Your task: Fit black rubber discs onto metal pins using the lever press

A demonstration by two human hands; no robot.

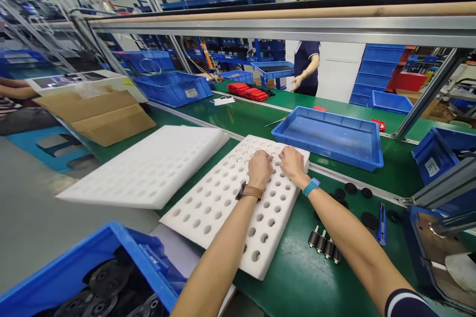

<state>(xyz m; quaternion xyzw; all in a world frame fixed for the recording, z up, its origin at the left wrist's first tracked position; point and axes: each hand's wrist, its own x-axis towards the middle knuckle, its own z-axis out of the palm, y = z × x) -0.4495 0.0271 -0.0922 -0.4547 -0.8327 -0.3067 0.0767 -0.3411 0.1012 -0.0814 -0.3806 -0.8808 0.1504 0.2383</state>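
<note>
A white foam tray (223, 193) with rows of round holes lies slanted on the green bench. My left hand (259, 168), with a brown-strapped watch at the wrist, rests over its far holes, fingers curled together. Close by, at the tray's far right corner, my right hand (292, 162) is closed too, its fingertips pointing down at the foam. Whatever the fingers may hold is hidden. Some far holes near my hands look filled with something shiny. On the bench by my right forearm stand several black rollers (322, 242) with pale shafts.
A second white foam sheet (145, 163) lies to the left, beside an open cardboard box (104, 114). Beyond the tray sits a blue shallow bin (330, 133). Black discs (350, 188) and a blue box cutter (382, 225) are at right. A blue crate (126, 242) holds black parts. Another person (307, 67) stands behind.
</note>
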